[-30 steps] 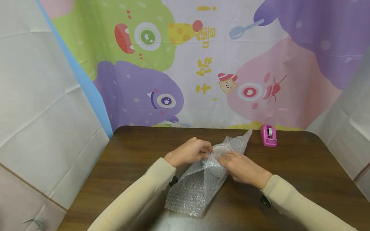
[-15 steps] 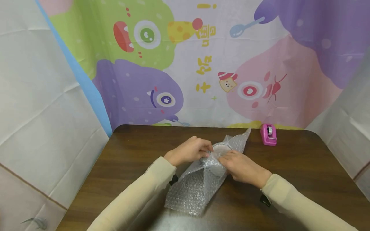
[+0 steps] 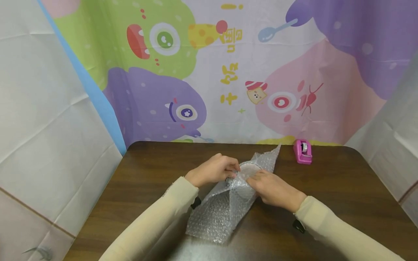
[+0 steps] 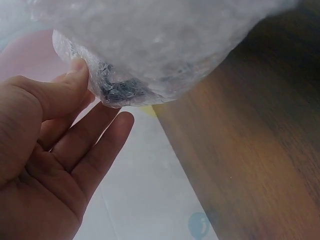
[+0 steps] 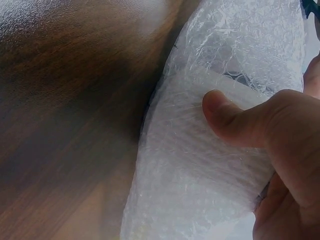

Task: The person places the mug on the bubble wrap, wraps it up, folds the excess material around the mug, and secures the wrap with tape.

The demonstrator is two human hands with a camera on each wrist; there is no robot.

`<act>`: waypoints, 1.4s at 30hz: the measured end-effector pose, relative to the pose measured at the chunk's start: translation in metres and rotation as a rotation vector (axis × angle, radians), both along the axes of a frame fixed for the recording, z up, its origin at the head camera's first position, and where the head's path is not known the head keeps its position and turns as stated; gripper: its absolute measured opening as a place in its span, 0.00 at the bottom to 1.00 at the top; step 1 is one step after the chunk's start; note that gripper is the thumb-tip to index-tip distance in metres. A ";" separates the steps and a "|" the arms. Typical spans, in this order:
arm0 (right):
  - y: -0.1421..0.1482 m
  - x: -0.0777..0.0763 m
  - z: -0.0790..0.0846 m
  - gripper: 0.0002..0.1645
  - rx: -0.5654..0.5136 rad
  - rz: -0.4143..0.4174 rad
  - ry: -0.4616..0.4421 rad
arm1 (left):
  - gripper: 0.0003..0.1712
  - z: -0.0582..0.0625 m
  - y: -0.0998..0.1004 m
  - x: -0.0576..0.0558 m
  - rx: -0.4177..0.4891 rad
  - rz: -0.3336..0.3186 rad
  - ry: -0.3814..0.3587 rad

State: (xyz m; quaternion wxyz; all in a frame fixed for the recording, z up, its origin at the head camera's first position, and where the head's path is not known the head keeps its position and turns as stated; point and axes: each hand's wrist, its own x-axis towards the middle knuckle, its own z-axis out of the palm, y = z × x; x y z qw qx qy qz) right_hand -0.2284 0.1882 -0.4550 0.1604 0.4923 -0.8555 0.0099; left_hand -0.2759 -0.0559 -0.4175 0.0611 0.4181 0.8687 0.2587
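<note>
A sheet of bubble wrap lies diagonally on the table, folded around a round whitish thing whose curved rim shows between the hands; its kind is unclear under the plastic. At the left side of this bundle, my left hand pinches the wrap; in the left wrist view its thumb presses the plastic, with a dark patch showing through nearby. From the right, my right hand grips the bundle. Its thumb lies on the folded layer in the right wrist view, while the other fingers are partly hidden.
A pink tape dispenser stands near the back edge of the brown wooden table, right of the bundle. Behind the table hangs a cartoon-printed cloth. Pale panels flank both sides.
The far pointed tip of the bubble wrap has shifted slightly left. Both hands keep their hold in nearly the same place.
</note>
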 end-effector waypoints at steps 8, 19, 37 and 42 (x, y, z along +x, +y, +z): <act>0.000 0.000 0.000 0.22 0.008 -0.008 -0.012 | 0.08 0.000 0.000 0.000 0.003 -0.001 -0.007; -0.001 -0.001 -0.001 0.22 0.000 -0.011 -0.029 | 0.07 -0.002 -0.001 0.000 0.002 0.009 0.010; 0.000 0.000 -0.001 0.20 0.004 -0.011 -0.007 | 0.07 -0.003 0.000 0.001 0.001 0.019 -0.012; 0.000 0.000 0.000 0.22 0.009 -0.015 -0.019 | 0.07 -0.002 0.000 0.002 0.000 0.014 -0.016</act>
